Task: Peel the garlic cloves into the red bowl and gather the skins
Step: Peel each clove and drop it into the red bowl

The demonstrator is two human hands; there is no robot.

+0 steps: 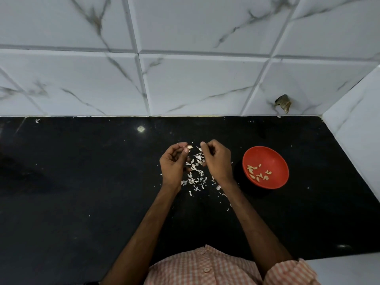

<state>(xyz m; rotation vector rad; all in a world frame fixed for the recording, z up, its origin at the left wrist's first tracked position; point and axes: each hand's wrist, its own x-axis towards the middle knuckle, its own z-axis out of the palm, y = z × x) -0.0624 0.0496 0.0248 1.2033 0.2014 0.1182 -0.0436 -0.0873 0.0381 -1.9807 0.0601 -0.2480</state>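
My left hand point(173, 163) pinches a small pale garlic clove point(190, 147) between thumb and fingertips, above the black counter. A little to the right, my right hand point(216, 159) has its fingers curled in; whether it holds a bit of skin I cannot tell. Between and below the two hands lies a loose scatter of white garlic skins point(195, 171). The red bowl point(273, 155) stands on the counter right of my right hand, with several peeled cloves point(258, 173) lying in it.
The black counter point(82, 182) runs to a white marbled tile wall point(185, 79) at the back and a tiled side wall point(357, 140) on the right. A chipped hole point(283, 102) marks the back wall. A stray skin flake point(37, 120) lies far left.
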